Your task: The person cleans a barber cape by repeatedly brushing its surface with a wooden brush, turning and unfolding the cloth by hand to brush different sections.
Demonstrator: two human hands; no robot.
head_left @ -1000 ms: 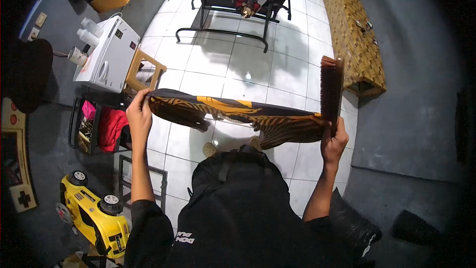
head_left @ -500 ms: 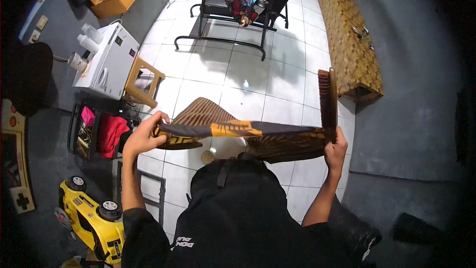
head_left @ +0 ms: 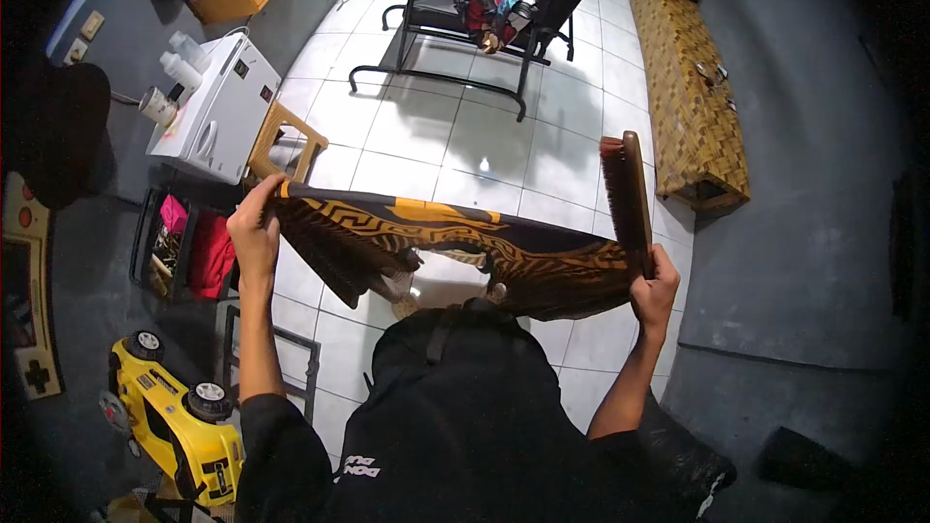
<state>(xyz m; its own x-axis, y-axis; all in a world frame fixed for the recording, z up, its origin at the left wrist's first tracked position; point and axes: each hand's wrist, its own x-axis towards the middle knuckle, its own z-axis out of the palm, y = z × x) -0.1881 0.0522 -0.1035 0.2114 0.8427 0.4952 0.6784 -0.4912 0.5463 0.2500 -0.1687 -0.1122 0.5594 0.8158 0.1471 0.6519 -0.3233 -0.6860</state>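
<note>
A black cloth with gold patterns and brown stripes (head_left: 417,223) is stretched between my hands above the tiled floor, its lower part hanging down. My left hand (head_left: 254,228) pinches its upper left corner. On the other side, my right hand (head_left: 656,289) is closed round the lower end of a wooden brush (head_left: 635,199) and the right corner of the cloth. The brush stands nearly upright, its reddish-brown bristles facing left.
Ahead is a black metal chair (head_left: 436,15) with colourful clothes on it. At the left are a white mini fridge (head_left: 218,111), a wooden stool (head_left: 291,140), a rack with red cloth and a yellow toy car (head_left: 174,416). A woven box (head_left: 688,87) lies along the right wall.
My left hand has moved up and left, pulling the cloth wider and tauter. The flap that was flung up on the left now hangs down. The brush now tilts to the left.
</note>
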